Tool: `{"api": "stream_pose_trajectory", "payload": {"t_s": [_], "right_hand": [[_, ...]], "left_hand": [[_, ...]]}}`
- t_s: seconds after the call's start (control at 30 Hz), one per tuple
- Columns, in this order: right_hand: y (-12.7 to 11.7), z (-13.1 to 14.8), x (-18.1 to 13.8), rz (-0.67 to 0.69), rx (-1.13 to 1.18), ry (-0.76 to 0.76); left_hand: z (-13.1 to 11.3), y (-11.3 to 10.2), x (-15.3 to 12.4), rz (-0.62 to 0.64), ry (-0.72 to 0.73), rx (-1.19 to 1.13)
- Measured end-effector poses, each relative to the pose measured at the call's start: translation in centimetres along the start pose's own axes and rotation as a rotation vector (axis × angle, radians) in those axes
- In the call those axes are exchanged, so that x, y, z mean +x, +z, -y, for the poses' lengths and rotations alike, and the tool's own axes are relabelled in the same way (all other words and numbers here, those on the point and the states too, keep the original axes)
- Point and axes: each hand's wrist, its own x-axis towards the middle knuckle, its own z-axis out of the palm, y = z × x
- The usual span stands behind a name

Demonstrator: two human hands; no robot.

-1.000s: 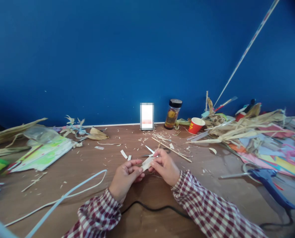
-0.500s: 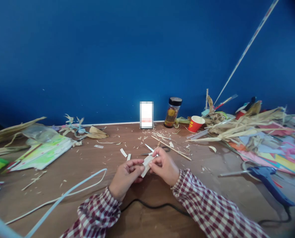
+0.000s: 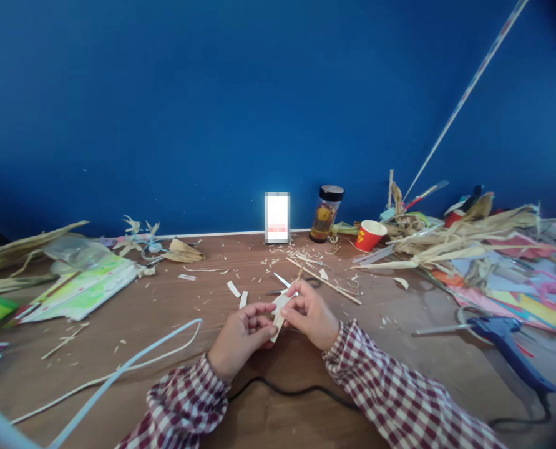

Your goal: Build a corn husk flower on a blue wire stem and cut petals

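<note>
A pale strip that looks like corn husk [image 3: 278,319] is held between both hands over the middle of the table. My left hand [image 3: 240,337] is closed, with thumb and fingertips at the strip's left edge. From the other side my right hand [image 3: 312,315] pinches it between thumb and fingers. Just beyond the hands lie scissors [image 3: 284,280], their blades pointing left and the handles partly behind my right hand. Two short white strips [image 3: 233,289] rest to the left of the scissors. A thin stick [image 3: 327,280] lies behind my right hand.
A blue glue gun [image 3: 507,343] lies at right, near a heap of dried husks and coloured paper [image 3: 446,249]. A red paper cup [image 3: 370,236] and a lidded jar [image 3: 327,214] stand at the back. Husk scraps dot the table [image 3: 165,324]. A pale blue tube [image 3: 132,362] crosses the left.
The husk strip has turned and tilted between my fingers, its lower end now a little farther right. My left fingers have shifted slightly along it; my right hand stays nearly in place.
</note>
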Motion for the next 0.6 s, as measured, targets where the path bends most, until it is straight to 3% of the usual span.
{"api": "stream_pose_trajectory", "payload": {"t_s": [0.33, 0.6], "right_hand": [[0.15, 0.2, 0.22, 0.068, 0.141, 0.133], [-0.12, -0.02, 0.17, 0.038, 0.044, 0.06]], "left_hand": [[0.01, 0.08, -0.12, -0.006, -0.007, -0.026], [0.08, 0.26, -0.03, 0.007, -0.036, -0.028]]}}
